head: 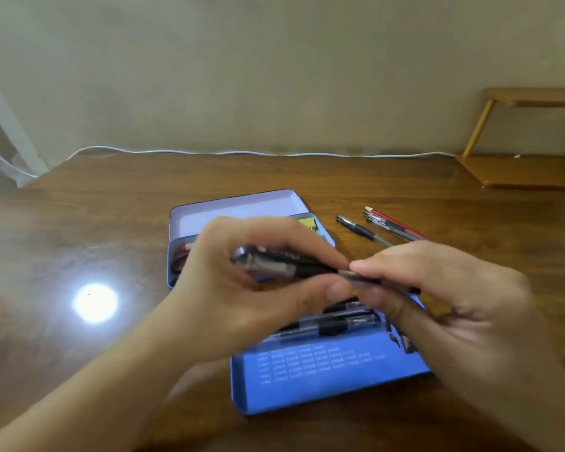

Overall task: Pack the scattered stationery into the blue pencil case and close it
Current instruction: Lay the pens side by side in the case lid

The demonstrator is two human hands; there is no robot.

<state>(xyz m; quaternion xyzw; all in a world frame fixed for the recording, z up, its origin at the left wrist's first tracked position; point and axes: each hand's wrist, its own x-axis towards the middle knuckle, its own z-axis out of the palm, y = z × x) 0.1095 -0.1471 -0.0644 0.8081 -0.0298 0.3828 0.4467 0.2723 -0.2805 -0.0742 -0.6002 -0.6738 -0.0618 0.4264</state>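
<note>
The blue pencil case lies open on the wooden table, with a pale inner tray opened behind it. Pens lie inside the case under my hands. My left hand and my right hand hold a bundle of dark pens between them above the case, left fingers around its left part, right fingertips pinching its right end. The image is blurred. A black pen and several red and clear pens lie loose on the table to the right of the case.
A yellow and green item sits in the tray's right corner. A white cable runs along the table's back edge by the wall. A wooden stand is at the back right. A bright light reflection shows at left.
</note>
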